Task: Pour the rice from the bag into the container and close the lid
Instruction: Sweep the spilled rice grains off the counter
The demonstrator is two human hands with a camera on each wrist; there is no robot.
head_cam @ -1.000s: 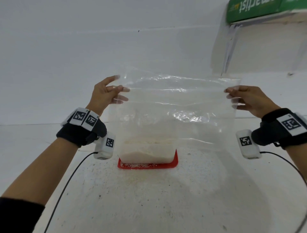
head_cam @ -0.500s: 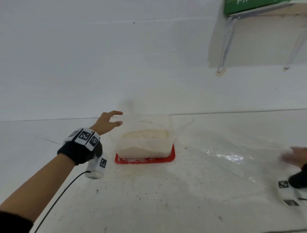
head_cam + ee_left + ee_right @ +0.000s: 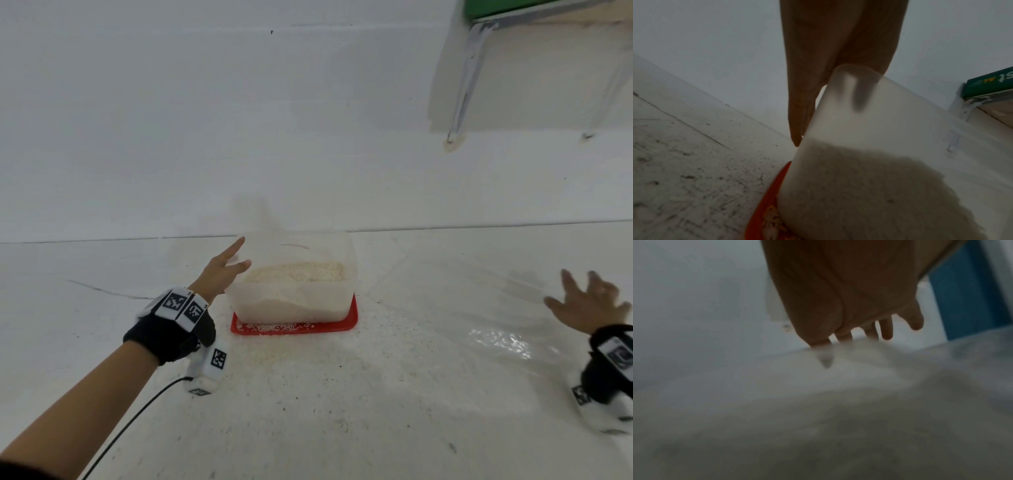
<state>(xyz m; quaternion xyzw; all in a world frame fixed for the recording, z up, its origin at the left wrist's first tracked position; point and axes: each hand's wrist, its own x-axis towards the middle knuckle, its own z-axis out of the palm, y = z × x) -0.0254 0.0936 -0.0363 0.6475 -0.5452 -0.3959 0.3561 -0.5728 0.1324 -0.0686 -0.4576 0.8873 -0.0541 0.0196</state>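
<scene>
Looking down from the head camera, the translucent container (image 3: 294, 281) was seen standing on a red lid (image 3: 294, 327) on the white surface (image 3: 308, 411), with rice (image 3: 296, 271) heaped inside and loose grains scattered on the lid's near edge. The left hand (image 3: 222, 270) was held at the container's left side, fingers straight and spread, gripping nothing. The empty clear bag (image 3: 496, 339) was laid flat to the right, and the right hand (image 3: 589, 303) was raised over it with fingers splayed wide.

From the left wrist, the left hand (image 3: 838, 48) was seen with straight fingers reaching to the container's (image 3: 879, 129) top corner; contact could not be judged. The red lid (image 3: 768, 203) was visible below.

From the right wrist, a blurred picture was given: the right hand (image 3: 838, 296) was shown with loose, spread fingers above the surface (image 3: 818, 418).
</scene>
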